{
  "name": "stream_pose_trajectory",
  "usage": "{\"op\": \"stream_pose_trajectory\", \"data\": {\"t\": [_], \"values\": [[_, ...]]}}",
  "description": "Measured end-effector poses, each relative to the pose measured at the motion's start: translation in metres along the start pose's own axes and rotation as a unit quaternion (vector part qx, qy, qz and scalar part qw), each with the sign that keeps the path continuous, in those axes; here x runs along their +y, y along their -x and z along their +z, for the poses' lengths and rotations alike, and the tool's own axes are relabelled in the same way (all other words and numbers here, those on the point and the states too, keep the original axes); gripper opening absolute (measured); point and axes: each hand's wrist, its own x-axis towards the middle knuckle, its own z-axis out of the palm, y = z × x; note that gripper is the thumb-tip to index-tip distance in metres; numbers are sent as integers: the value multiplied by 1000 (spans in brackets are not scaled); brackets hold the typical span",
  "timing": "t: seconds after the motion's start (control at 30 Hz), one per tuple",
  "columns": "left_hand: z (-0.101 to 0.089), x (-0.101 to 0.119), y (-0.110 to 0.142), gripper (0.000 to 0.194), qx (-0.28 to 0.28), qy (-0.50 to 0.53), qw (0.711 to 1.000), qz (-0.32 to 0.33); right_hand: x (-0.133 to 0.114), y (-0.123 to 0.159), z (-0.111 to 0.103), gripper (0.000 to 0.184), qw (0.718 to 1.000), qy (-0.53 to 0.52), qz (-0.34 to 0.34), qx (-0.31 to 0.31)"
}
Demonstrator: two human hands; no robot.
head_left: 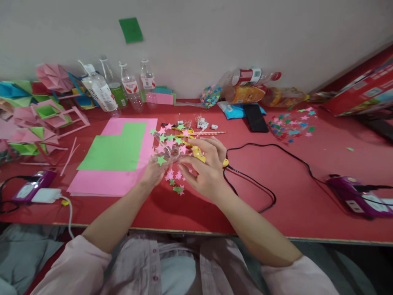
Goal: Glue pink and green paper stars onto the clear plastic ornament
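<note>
My left hand (154,170) is closed around the near left side of a clear plastic piece (175,152) covered with pink and green paper stars. It is see-through, so its exact shape is hard to make out. On the right, my right hand (207,168) has its thumb and fingertips pinched at the edge of the same piece. A yellow hot glue gun (199,154) shows partly behind the right hand, which hides its middle. More pink and green stars (175,180) show just below the piece.
Green paper (116,147) lies on pink sheets (92,182) at left. Plastic bottles (130,86) stand by the wall near folded-paper crafts (43,110). A phone (256,118), star-covered plastic (293,125), a black cable (273,147) and a purple power strip (353,196) occupy the right.
</note>
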Motion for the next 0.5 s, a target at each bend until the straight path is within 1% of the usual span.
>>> {"op": "stream_pose_trajectory", "data": {"t": [0.1,0.27,0.37,0.5], "values": [[2,-1,1,27,-9,-12,999,30,1,0,2,8,1000,2,-6,8],[8,-2,6,19,-47,-12,997,64,1,0,0,11,1000,-2,-4,7],[10,-1,7,19,-40,-19,998,54,1,0,0,10,1000,5,-2,6],[12,3,6,32,-4,-28,999,17,1,-1,1,8,1000,6,-10,6]]}}
